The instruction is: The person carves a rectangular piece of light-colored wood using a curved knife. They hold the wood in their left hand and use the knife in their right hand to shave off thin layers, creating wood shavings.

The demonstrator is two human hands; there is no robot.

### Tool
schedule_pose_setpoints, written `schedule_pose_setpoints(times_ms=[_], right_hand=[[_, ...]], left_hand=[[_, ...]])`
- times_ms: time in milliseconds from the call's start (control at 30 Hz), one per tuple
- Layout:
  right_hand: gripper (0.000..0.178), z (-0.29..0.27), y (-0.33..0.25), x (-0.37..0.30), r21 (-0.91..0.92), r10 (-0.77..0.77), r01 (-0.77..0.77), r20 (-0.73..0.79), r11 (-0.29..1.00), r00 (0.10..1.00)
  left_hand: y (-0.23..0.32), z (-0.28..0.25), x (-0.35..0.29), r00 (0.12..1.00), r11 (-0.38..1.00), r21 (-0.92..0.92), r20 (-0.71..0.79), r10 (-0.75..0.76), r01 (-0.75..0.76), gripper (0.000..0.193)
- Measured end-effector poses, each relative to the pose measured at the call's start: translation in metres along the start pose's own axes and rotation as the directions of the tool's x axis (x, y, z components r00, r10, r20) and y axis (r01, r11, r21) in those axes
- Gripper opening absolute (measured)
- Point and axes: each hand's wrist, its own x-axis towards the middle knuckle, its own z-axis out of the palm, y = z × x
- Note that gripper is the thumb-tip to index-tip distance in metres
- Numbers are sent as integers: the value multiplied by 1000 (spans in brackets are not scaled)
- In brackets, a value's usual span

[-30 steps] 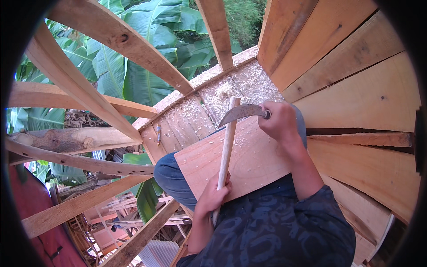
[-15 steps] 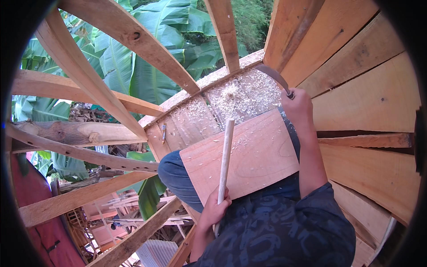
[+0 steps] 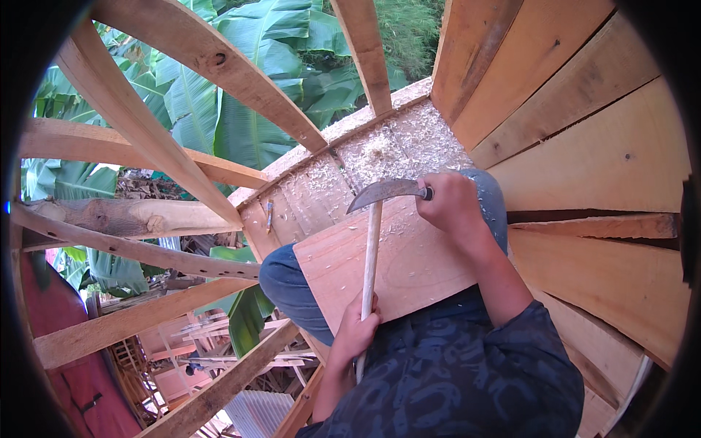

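My right hand is closed round the dark handle of a sickle, whose curved blade points left. The blade lies across the top end of a pale wooden stick, apparently touching it. Lower down, my left hand grips this stick, which slants up and away from my body over a flat wooden board. The board rests across my lap, with a few thin shavings scattered on it.
Wood shavings cover the plank floor beyond my knees. A small lighter-like object lies on the floor at left. Plank walls rise on the right. Open wooden beams fan out at left, with banana leaves behind them.
My right hand has swung the sickle down and left, from beyond the board's far right corner to the stick's top. The left hand and stick have hardly moved.
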Motion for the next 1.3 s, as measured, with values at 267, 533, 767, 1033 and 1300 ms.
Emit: schedule_pose_setpoints(times_ms=[267, 533, 767, 1033, 1300], right_hand=[[24, -30, 42, 29, 110, 317, -307, -91, 945, 944], [32, -9, 26, -15, 277, 162, -155, -3, 948, 987], [27, -5, 9, -25, 386, 74, -121, 135, 915, 988], [13, -1, 15, -39, 487, -91, -80, 318, 869, 944], [18, -2, 22, -49, 366, -159, 27, 336, 930, 928]], left_hand=[[-7, -2, -8, 998, 997, -57, 47, -41, 44, 18], [23, -26, 19, 961, 845, -510, 278, -15, 160, 26], [44, -26, 49, 977, 909, -411, 213, 17, 74, 44], [45, -20, 58, 976, 981, -185, 217, -17, 58, 42], [49, -20, 50, 982, 973, 231, 180, -56, 13, 25]])
